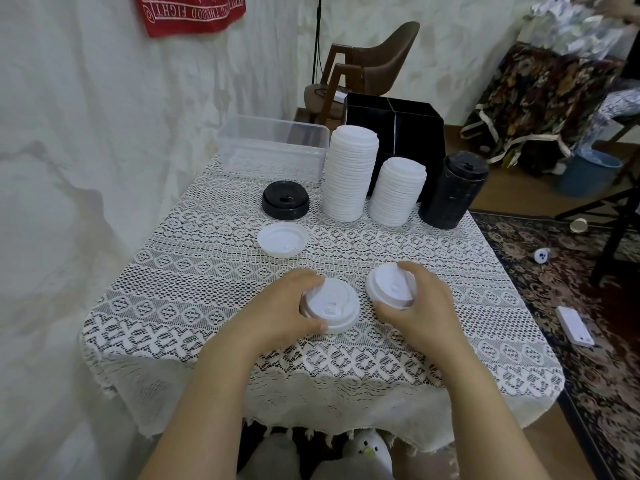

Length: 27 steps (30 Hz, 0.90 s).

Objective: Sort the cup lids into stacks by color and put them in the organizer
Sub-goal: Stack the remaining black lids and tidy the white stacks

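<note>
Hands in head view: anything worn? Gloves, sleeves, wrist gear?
Left hand and right hand are both bare: no gloves, rings, watch or bands seen. No sleeves in view; the arms are uncovered down to the frame's bottom edge. No markings or cables.

A small table (194, 271) draped in a white lace cloth (311, 403) carries cup lids. A clear plastic bin (273, 147) and a black organizer (415, 133) stand at the far edge. In front of the organizer rise a tall white stack (349, 174), a shorter white stack (394, 192) and a tall black stack (450, 188). A short black stack (285, 201) and a single white lid (282, 239) lie left of them. Near the front, the left hand (277, 313) grips the near-left lid (334, 304) and the right hand (426, 306) the near-right lid (389, 285).
</note>
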Available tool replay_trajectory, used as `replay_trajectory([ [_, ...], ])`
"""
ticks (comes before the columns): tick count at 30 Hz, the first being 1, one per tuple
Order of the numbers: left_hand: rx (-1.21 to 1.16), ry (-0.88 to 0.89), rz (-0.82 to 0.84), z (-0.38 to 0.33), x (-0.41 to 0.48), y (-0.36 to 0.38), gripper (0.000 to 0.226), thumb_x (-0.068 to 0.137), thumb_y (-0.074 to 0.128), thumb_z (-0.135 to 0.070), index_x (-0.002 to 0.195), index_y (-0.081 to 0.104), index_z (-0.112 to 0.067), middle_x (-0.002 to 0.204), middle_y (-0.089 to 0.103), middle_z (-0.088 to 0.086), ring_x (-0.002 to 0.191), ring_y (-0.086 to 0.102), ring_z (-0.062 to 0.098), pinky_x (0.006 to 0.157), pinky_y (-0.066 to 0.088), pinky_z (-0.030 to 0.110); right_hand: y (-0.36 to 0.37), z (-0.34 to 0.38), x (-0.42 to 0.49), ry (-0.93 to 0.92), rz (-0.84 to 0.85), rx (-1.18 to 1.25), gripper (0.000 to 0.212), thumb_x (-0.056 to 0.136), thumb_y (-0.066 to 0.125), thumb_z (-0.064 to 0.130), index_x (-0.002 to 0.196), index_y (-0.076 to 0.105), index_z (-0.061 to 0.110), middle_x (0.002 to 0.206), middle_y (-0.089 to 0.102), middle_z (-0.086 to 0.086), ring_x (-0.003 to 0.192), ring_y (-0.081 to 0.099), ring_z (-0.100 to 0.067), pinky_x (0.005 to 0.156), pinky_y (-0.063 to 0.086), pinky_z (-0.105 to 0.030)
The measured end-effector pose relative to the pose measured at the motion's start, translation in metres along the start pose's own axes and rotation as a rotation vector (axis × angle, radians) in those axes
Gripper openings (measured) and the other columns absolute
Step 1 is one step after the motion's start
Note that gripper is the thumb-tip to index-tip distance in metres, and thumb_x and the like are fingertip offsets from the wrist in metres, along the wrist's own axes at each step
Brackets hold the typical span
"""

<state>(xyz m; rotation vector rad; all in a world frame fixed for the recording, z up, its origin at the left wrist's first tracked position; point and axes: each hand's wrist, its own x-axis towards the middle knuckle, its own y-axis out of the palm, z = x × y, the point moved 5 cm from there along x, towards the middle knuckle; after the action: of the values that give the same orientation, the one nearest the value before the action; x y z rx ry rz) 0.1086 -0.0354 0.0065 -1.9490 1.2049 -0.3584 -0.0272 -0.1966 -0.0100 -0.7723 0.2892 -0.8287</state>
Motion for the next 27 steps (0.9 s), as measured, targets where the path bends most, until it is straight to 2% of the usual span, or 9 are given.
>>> replay_trajectory([
  [3,-0.002,-0.001,-0.005,0.000,0.001,0.000,0.081,0.078,0.078,-0.027,0.147,0.034,-0.027,0.150,0.032,-0.013,0.122,0.031,0.001,0.102,0.019,0.022,0.001,0.021,-0.003,-0.078,0.048,0.159,0.076,0.070,0.080,0.031,0.137,0.043,0.034,0.113,0.036,0.023,0.119,0.038,-0.018,0.096,0.048,-0.050],
  [7,-0.033,-0.017,-0.024,0.001,0.001,-0.002,0.096,0.073,0.082,-0.024,0.150,0.025,-0.028,0.148,0.038,-0.009,0.120,0.036,0.002,0.098,0.026,0.022,0.018,0.048,-0.011,-0.191,0.239,0.152,0.078,0.071,0.080,0.018,0.138,0.042,0.035,0.126,0.036,0.015,0.120,0.034,-0.007,0.113,0.033,-0.042],
  [9,-0.058,-0.032,-0.031,0.004,0.002,-0.002,0.102,0.072,0.083,-0.024,0.152,0.019,-0.029,0.150,0.036,-0.009,0.128,0.037,0.005,0.101,0.031,0.024,0.027,0.054,-0.014,-0.231,0.317,0.161,0.079,0.071,0.079,0.018,0.139,0.043,0.033,0.126,0.037,0.015,0.121,0.032,-0.007,0.114,0.031,-0.043],
  [11,-0.073,-0.048,-0.030,0.006,0.002,-0.003,0.106,0.072,0.083,-0.022,0.152,0.014,-0.030,0.151,0.036,-0.010,0.133,0.038,0.008,0.096,0.034,0.022,0.033,0.056,-0.014,-0.268,0.355,0.145,0.081,0.070,0.080,0.020,0.141,0.042,0.032,0.127,0.038,0.017,0.123,0.030,-0.006,0.114,0.029,-0.043],
  [14,-0.080,-0.048,-0.030,0.006,0.002,-0.003,0.106,0.072,0.083,-0.017,0.152,0.014,-0.030,0.150,0.037,-0.009,0.131,0.039,0.007,0.097,0.028,0.023,0.039,0.054,-0.009,-0.279,0.381,0.103,0.082,0.071,0.080,0.021,0.142,0.040,0.033,0.131,0.038,0.015,0.125,0.028,-0.005,0.116,0.026,-0.044],
  [18,-0.076,-0.030,-0.029,0.006,0.002,-0.004,0.091,0.078,0.076,-0.010,0.150,0.023,-0.029,0.149,0.039,-0.009,0.130,0.040,0.007,0.098,0.029,0.022,0.046,0.051,-0.007,-0.271,0.413,0.079,0.083,0.072,0.080,0.025,0.144,0.038,0.035,0.131,0.036,0.015,0.125,0.029,-0.007,0.115,0.027,-0.047],
  [21,-0.111,-0.020,-0.052,0.007,0.003,-0.007,0.068,0.085,0.068,-0.011,0.142,0.037,-0.031,0.141,0.047,-0.009,0.115,0.045,0.002,0.092,0.033,0.021,0.047,0.050,-0.007,-0.283,0.426,0.068,0.083,0.072,0.078,0.032,0.144,0.037,0.034,0.131,0.035,0.014,0.126,0.028,-0.008,0.115,0.027,-0.047],
  [24,-0.108,-0.032,-0.219,0.011,0.005,-0.017,0.052,0.092,0.061,-0.014,0.139,0.044,-0.029,0.137,0.050,-0.008,0.113,0.044,0.003,0.093,0.034,0.022,0.048,0.049,-0.006,-0.286,0.429,0.047,0.082,0.075,0.078,0.031,0.145,0.036,0.036,0.137,0.035,0.010,0.127,0.028,-0.009,0.115,0.026,-0.047],
  [27,0.038,0.007,-0.411,0.014,0.009,-0.025,0.048,0.096,0.053,-0.018,0.143,0.041,-0.021,0.147,0.039,-0.005,0.131,0.036,0.010,0.105,0.026,0.023,0.049,0.047,-0.005,-0.285,0.438,0.015,0.082,0.078,0.078,0.031,0.146,0.033,0.039,0.140,0.034,0.009,0.128,0.028,-0.010,0.116,0.027,-0.046],
])
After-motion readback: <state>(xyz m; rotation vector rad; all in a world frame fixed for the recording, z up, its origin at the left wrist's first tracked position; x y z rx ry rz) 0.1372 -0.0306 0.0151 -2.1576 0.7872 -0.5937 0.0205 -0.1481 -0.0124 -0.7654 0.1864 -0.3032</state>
